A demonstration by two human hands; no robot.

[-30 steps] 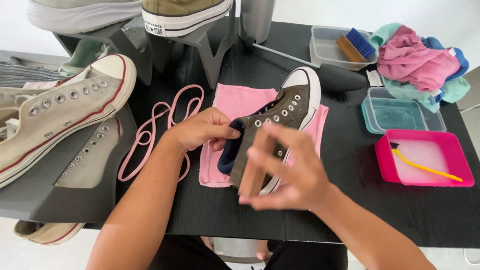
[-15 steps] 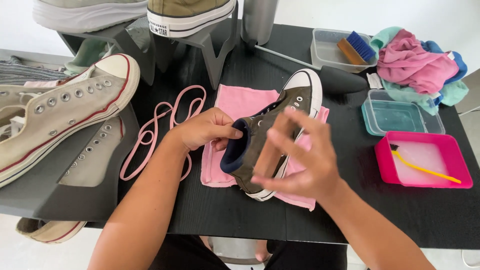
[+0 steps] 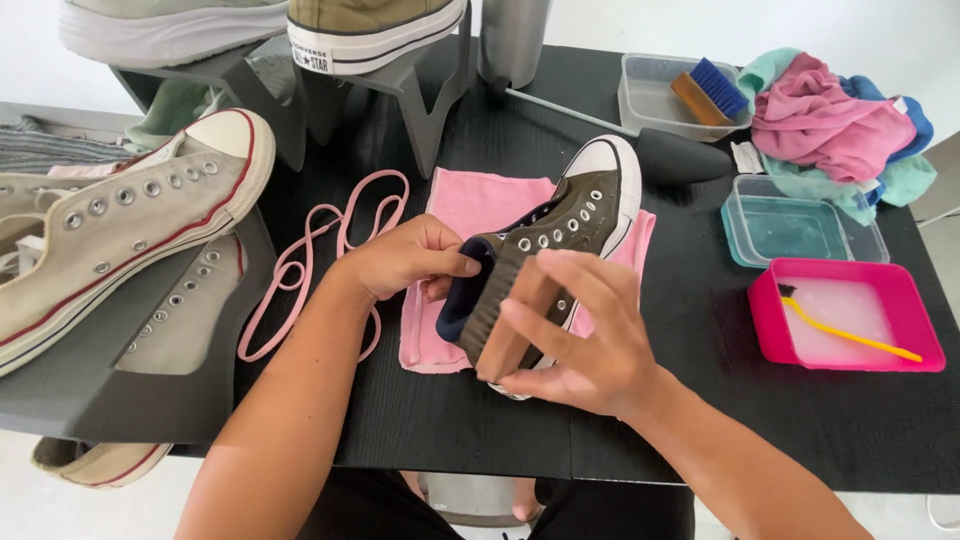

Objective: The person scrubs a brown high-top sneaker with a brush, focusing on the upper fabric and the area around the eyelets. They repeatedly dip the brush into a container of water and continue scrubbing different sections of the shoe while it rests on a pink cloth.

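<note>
A dark olive canvas sneaker point(image 3: 578, 215) with a white toe cap lies on a pink cloth point(image 3: 478, 205) on the black table point(image 3: 700, 400). My left hand point(image 3: 405, 258) grips the sneaker's heel collar, thumb over the dark lining. My right hand point(image 3: 585, 335) holds a wooden brush point(image 3: 505, 320), its bristles pressed against the sneaker's side near the heel. The sneaker has no laces in its eyelets.
Pink laces point(image 3: 320, 260) lie left of the cloth. Cream sneakers point(image 3: 120, 220) rest at the left. A pink tray point(image 3: 845, 315) with a yellow toothbrush point(image 3: 850, 335), a teal tub point(image 3: 800, 228), a clear tub with a blue brush point(image 3: 705, 92) and crumpled rags point(image 3: 830, 125) sit at the right.
My right hand has shifted along the sneaker's side toward the heel with the brush, now showing its wooden back. My left hand stays on the heel collar.
</note>
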